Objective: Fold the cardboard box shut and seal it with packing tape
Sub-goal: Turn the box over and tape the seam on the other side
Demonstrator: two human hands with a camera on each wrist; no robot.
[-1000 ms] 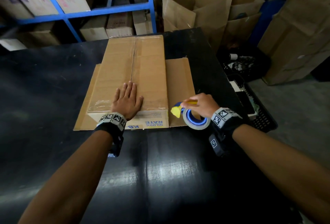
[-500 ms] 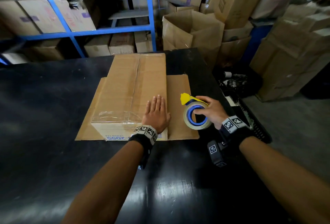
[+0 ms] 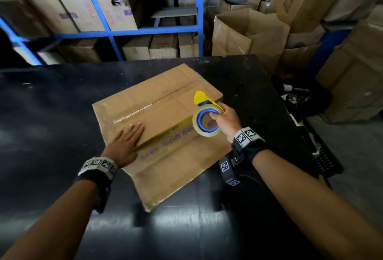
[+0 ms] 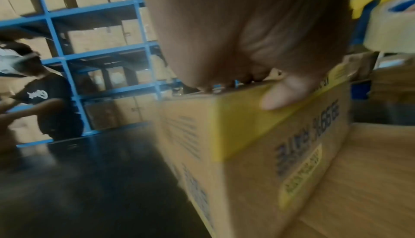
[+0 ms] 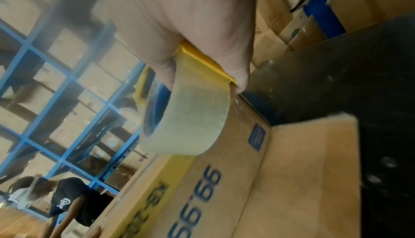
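Note:
The brown cardboard box (image 3: pixel 157 102) lies closed on a flat cardboard sheet (image 3: pixel 182 172), and clear tape shines along its top seam. My left hand (image 3: pixel 128 139) presses flat, fingers straight, on the box's near-left corner. In the left wrist view the thumb (image 4: pixel 285 96) lies over the box's (image 4: pixel 247 144) yellow-striped edge. My right hand (image 3: pixel 224 120) grips the yellow tape dispenser (image 3: pixel 207 123), whose clear roll has a blue core, and holds it just above the box's right end. In the right wrist view the fingers curl round the dispenser (image 5: pixel 191 115) above the printed box side (image 5: pixel 213 179).
The black table (image 3: pixel 51 125) carries the box and sheet. Blue shelving (image 3: pixel 145 30) full of cartons stands behind it. Open and stacked cartons (image 3: pixel 248 32) crowd the back right, with a black crate (image 3: pixel 323 156) on the floor. A person in a black shirt (image 5: pixel 67 202) stands by the shelves.
The box and its sheet have turned, so the seam now runs diagonally toward the far right. My left hand slid to the near-left corner. My right hand carried the tape over the box's right end.

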